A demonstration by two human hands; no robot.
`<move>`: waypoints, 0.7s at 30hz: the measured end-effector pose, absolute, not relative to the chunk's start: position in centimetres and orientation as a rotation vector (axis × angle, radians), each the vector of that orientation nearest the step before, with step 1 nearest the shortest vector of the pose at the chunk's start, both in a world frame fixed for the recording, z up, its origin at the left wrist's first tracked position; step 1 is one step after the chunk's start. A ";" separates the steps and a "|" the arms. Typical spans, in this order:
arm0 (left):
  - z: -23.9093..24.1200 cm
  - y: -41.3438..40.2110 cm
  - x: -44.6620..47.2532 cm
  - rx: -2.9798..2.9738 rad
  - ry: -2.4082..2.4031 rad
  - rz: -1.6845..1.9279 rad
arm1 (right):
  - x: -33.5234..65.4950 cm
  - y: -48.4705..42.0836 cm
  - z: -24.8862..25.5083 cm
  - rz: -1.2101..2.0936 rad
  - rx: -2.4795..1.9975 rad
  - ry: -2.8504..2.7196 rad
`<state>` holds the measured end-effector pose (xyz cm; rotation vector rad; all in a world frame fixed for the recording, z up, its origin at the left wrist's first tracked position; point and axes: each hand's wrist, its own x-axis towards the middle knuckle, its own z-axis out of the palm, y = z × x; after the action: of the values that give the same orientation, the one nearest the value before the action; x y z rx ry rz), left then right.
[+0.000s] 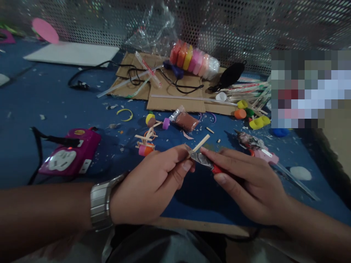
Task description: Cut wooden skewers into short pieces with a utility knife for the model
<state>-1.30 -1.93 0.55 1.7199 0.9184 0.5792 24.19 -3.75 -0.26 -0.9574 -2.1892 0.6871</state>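
Over the front of the blue table, my left hand [153,184] pinches a short pale wooden stick [202,142] that points up and to the right. My right hand [253,182] is closed around a red-handled cutter knife [203,159]. Its blade lies across the stick close to my left fingertips; the exact contact is hard to make out. Just beyond my left hand stands a small frame of wooden sticks [148,136] with colourful round caps. Cut stick pieces [210,130] are scattered past the knife.
A pink glue gun [264,155] lies at right, a magenta power strip [72,153] at left. Behind are cardboard [175,100], a brown packet [186,121], a pack of coloured clay [192,58], bundled straws [246,91], bottle caps [240,114] and a white board [74,53].
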 end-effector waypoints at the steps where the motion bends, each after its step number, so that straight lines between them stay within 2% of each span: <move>1: 0.4 -2.0 -1.3 1.718 0.917 0.570 | 24.2 -3.8 -0.3 0.688 -0.958 -2.189; 13: 0.5 -1.9 -1.3 1.791 0.915 0.538 | 24.0 -3.9 -0.3 0.671 -0.936 -2.203; 21: 0.0 -2.4 -1.3 1.252 0.787 0.544 | 24.0 -3.7 0.1 0.685 -0.926 -2.179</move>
<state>-1.27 -2.41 0.02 1.2517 0.7872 0.5440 23.98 -3.75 0.08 -0.9263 -2.1792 0.6852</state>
